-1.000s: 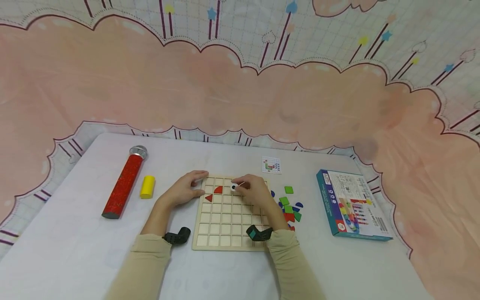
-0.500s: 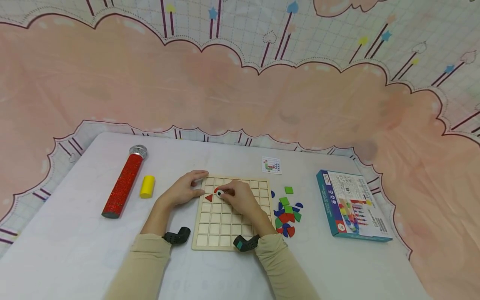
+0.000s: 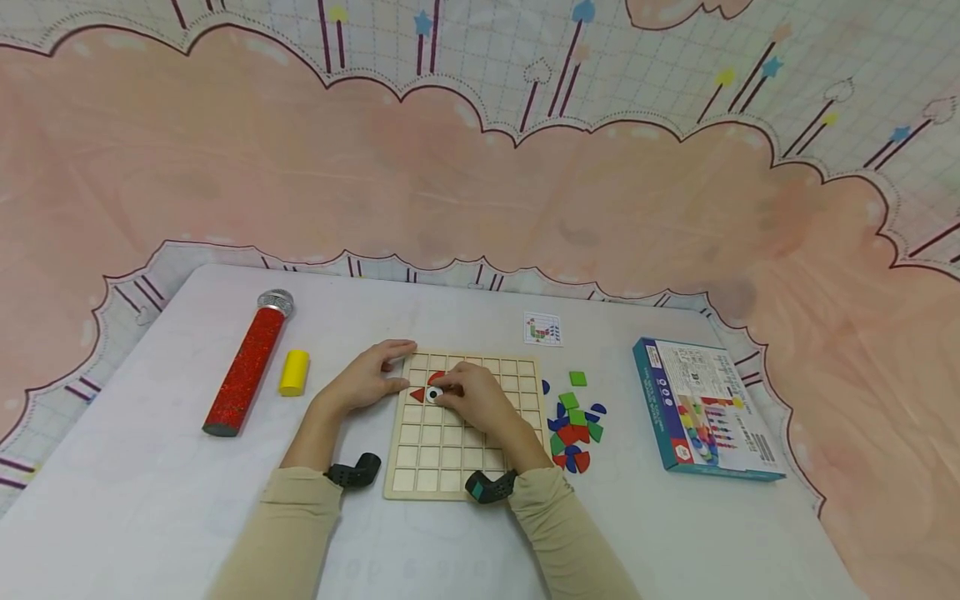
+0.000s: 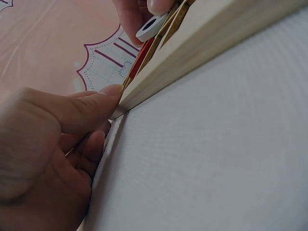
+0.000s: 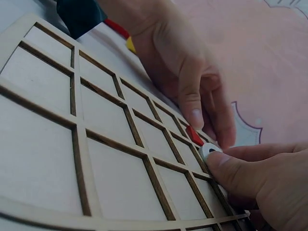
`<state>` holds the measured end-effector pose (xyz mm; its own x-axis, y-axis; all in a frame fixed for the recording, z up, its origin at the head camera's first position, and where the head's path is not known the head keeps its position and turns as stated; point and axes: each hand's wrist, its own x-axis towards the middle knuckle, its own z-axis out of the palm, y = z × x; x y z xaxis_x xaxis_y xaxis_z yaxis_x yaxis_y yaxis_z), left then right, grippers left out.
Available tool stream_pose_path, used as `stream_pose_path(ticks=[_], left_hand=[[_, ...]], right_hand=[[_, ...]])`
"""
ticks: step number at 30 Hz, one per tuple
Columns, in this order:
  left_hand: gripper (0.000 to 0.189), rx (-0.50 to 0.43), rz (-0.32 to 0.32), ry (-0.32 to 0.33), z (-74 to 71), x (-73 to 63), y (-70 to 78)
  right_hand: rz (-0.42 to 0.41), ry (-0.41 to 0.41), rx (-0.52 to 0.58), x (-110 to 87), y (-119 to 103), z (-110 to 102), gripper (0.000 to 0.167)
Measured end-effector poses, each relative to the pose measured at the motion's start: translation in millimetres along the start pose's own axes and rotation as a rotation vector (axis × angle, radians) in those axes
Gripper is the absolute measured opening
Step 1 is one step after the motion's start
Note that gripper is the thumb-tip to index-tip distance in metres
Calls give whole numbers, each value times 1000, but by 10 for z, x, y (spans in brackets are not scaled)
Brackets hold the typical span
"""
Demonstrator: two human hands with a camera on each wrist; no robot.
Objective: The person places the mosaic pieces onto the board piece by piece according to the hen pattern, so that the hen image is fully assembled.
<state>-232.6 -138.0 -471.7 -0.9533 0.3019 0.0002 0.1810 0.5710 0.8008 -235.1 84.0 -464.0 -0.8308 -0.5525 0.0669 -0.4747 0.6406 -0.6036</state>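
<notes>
So I had the disc (image 3: 433, 394) pinched between the thumb and fingers of my right grip (image 3: 478, 397), probably because something that small didn't leave room for a fuller hold. It was at my fingertips, at the board (image 3: 450, 458), but I couldn't tell if it sat flat. The red triangle (image 3: 417, 396) was just left of it, and a red curved piece (image 3: 435, 377) just beyond my fingertips, partly covered. My left grip (image 3: 363, 383) was spread, thumb on the board's left edge, I'd guess to stop it sliding. The loose pieces (image 3: 576, 417) lay right of my right grip, handy I think, and the card (image 3: 543, 330) beyond it, probably for glancing at.
</notes>
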Motion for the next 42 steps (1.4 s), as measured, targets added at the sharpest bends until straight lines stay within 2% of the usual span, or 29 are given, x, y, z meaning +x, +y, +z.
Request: stream_pose_path(ticks=[9, 17, 27, 42], left_hand=[[61, 7, -3, 2, -4, -6, 21], [61, 0, 2, 8, 3, -9, 2], [61, -2, 0, 4, -2, 3, -3], [61, 8, 3, -3, -18, 9, -7]], right_hand=[[27, -6, -26, 0, -35, 32, 30], [8, 6, -93, 1, -87, 49, 26], [29, 5, -53, 2, -105, 41, 25], [11, 17, -71, 7, -82, -26, 19]])
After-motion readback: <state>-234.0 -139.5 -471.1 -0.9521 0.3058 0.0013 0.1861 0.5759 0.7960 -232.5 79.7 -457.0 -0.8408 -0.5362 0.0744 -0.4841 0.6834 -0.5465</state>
